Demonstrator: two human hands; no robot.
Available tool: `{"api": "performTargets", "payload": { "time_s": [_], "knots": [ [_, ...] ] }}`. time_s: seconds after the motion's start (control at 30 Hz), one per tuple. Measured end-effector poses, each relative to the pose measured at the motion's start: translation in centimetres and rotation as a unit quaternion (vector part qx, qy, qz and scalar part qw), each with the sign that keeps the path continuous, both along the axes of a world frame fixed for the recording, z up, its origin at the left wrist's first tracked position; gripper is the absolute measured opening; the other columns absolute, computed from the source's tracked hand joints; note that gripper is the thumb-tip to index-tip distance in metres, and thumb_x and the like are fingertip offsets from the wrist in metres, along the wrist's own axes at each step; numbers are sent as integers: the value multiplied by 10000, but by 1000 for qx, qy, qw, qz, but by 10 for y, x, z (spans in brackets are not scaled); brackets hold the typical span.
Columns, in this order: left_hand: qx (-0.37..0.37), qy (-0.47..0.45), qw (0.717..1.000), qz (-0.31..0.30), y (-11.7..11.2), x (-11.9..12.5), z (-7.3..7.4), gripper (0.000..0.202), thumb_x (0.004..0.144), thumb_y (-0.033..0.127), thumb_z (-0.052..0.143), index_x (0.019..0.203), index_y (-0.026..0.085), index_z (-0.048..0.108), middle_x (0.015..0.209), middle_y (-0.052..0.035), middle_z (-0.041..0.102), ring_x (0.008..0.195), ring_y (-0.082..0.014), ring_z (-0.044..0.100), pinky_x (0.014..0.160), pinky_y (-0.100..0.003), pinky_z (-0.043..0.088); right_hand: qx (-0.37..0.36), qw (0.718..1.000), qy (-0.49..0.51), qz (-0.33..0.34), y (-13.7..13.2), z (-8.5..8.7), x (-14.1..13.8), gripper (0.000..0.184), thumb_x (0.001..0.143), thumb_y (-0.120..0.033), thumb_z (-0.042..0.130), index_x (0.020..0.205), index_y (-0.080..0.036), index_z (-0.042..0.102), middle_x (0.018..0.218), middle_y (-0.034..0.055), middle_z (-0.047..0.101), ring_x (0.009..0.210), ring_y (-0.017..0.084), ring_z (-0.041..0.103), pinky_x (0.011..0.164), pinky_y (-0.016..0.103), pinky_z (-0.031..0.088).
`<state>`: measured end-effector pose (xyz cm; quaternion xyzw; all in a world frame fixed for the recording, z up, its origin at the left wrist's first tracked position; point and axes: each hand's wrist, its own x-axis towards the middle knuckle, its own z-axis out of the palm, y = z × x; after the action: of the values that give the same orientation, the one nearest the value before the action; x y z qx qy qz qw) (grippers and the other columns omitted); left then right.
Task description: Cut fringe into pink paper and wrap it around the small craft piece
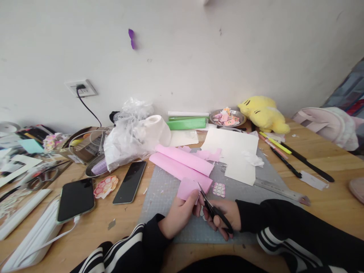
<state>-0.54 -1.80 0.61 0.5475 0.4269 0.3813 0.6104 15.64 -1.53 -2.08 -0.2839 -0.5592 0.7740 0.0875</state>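
My left hand (178, 217) pinches a small piece of pink paper (187, 188) over the grey cutting mat (165, 189). Black scissors (214, 209) are gripped in my right hand (226, 218), their blades pointing up and left into the edge of the pink piece. Two rolls of pink paper (182, 161) lie on the mat just beyond. A small patterned cut-out (218, 189) rests right of the blades.
Two dark phones (76, 199) (130, 182) lie left of the mat, with a flower-shaped sticker (105, 186) between them. White paper sheets (233, 151), a metal ruler (280, 189), pens (284, 161), a yellow plush toy (264, 113), a plastic bag (131, 136) and green rolls (186, 123) crowd the wooden table.
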Motion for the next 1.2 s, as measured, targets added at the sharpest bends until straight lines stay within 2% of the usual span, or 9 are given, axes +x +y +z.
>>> {"api": "performTargets", "payload": {
  "time_s": [0.23, 0.4, 0.7, 0.87, 1.0, 1.07, 1.2],
  "knots": [
    [13, 17, 1000, 10, 0, -1, -1, 443, 733, 543, 410, 547, 151, 501, 376, 34, 411, 388, -83, 384, 455, -218, 325, -17, 1000, -15, 5, 3, -3, 0, 606, 550, -612, 588, 861, -155, 340, 565, -71, 421, 350, 58, 472, 286, 164, 380],
    [8, 14, 1000, 13, 0, -1, -3, 459, 727, 557, 407, 541, 147, 499, 373, 36, 407, 376, -79, 374, 446, -216, 316, -21, 1000, 0, -4, 4, -2, -1, 574, 546, -615, 583, 790, -162, 327, 530, -88, 423, 328, 51, 472, 274, 145, 380],
    [-5, 4, 1000, 25, 0, 0, -1, 458, 733, 544, 410, 534, 143, 503, 381, 28, 430, 376, -81, 392, 437, -217, 313, -24, 1000, 2, 3, 3, 0, 0, 561, 558, -608, 577, 796, -166, 327, 536, -91, 428, 338, 43, 478, 287, 132, 385],
    [11, -7, 999, 36, 0, -1, -1, 430, 760, 513, 394, 582, 142, 519, 376, 36, 433, 384, -83, 403, 462, -217, 332, 1, 1000, 15, -4, 0, -9, 1, 633, 526, -661, 549, 848, -166, 323, 646, -48, 452, 349, 30, 472, 270, 125, 368],
    [2, -3, 999, 32, 0, -1, 0, 443, 730, 537, 421, 549, 143, 510, 378, 34, 426, 371, -81, 391, 439, -220, 314, 14, 1000, -11, 9, 0, -17, 0, 685, 466, -672, 573, 848, -158, 329, 590, -60, 436, 324, 42, 447, 246, 145, 356],
    [-4, 2, 1000, 24, 0, 0, 0, 444, 718, 543, 436, 538, 143, 506, 379, 33, 425, 367, -79, 386, 430, -218, 306, 14, 1000, -17, 13, 0, -14, 0, 689, 456, -664, 586, 849, -159, 328, 589, -62, 430, 330, 42, 446, 253, 149, 362],
    [-5, 6, 1000, 11, 0, -1, 0, 443, 711, 545, 448, 531, 144, 501, 368, 37, 413, 366, -76, 384, 433, -213, 313, 28, 1000, -12, 8, 0, -4, 0, 638, 526, -667, 541, 850, -162, 325, 636, -46, 437, 354, 23, 450, 282, 126, 357]
  ]
}}
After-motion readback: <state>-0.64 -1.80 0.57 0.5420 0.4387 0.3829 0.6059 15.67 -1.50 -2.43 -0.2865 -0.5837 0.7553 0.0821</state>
